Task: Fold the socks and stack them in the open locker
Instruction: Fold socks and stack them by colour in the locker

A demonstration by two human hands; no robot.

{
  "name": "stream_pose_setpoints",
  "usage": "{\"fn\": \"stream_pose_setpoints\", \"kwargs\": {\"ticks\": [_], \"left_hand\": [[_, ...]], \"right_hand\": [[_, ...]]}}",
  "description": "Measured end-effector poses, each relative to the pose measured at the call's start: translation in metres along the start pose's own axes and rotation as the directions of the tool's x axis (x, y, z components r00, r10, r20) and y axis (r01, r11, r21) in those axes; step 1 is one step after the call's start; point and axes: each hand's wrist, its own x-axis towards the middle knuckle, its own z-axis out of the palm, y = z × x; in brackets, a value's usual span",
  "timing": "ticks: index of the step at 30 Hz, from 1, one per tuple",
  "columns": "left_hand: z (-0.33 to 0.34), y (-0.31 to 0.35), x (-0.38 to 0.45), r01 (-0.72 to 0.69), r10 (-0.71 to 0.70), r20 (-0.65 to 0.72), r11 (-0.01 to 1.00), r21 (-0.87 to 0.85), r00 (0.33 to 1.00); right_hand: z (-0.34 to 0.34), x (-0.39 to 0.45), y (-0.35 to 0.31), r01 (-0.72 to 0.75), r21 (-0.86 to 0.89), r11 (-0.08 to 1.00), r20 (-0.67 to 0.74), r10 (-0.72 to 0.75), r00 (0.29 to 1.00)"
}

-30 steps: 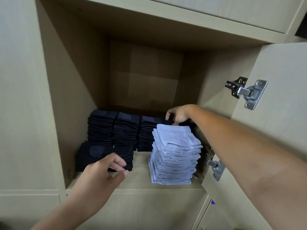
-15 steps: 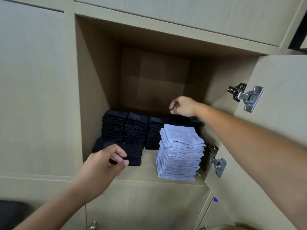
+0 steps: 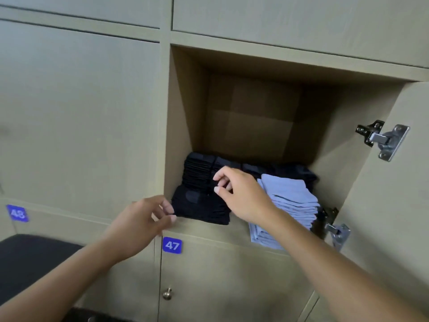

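Black socks point(image 3: 202, 205) fill the left and back of the open locker point(image 3: 178, 126), stacked in rows, with a shorter dark pile at the front left corner of its floor and a tall pale blue stack point(image 3: 290, 205) at the front right edge. And here comes the change: half a second ago the right hand point(image 3: 241, 196) was deep at the back over the rear dark row; now it is out front, hovering over the dark piles by the blue stack. That reads as a placement just finished and both hands heading away for the next pair. The right hand's fingers are loosely curled, thumb near the fingertips, and it looks to hold nothing, though blur makes that uncertain. The left hand point(image 3: 141, 219) hangs at the locker's lower left corner, just outside the opening, fingers relaxed and slightly bent, empty. Below it sits the blue label 47 point(image 3: 172, 245).
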Motion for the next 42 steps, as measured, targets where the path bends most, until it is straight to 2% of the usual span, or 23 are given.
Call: {"fn": "stream_pose_setpoints", "kwargs": {"ticks": [8,17,21,26,33,42], "left_hand": [[-0.018,-0.034,-0.023,0.085,-0.097,0.093,0.989,0.12,0.991],[-0.057,-0.074,-0.051,0.242,-0.248,0.056,0.965,0.104,0.967],[-0.066,-0.083,-0.063,0.28,-0.286,0.025,0.95,0.137,0.958],[-0.073,-0.083,-0.079,0.323,-0.326,-0.006,0.936,0.142,0.945],[-0.095,-0.081,-0.105,0.386,-0.381,-0.095,0.922,0.04,0.92],[-0.144,-0.085,-0.191,0.425,-0.399,-0.18,0.895,0.136,0.899]], "right_hand": [[0.054,-0.03,-0.028,0.103,0.027,0.994,0.195,-0.106,0.975],[0.096,-0.051,-0.075,0.227,0.11,0.968,0.412,-0.252,0.876],[0.102,-0.055,-0.094,0.232,0.14,0.963,0.458,-0.271,0.847],[0.105,-0.055,-0.118,0.232,0.188,0.954,0.473,-0.295,0.83],[0.116,-0.05,-0.149,0.199,0.273,0.941,0.466,-0.31,0.828],[0.133,-0.054,-0.191,0.134,0.464,0.876,0.454,-0.365,0.813]]}}
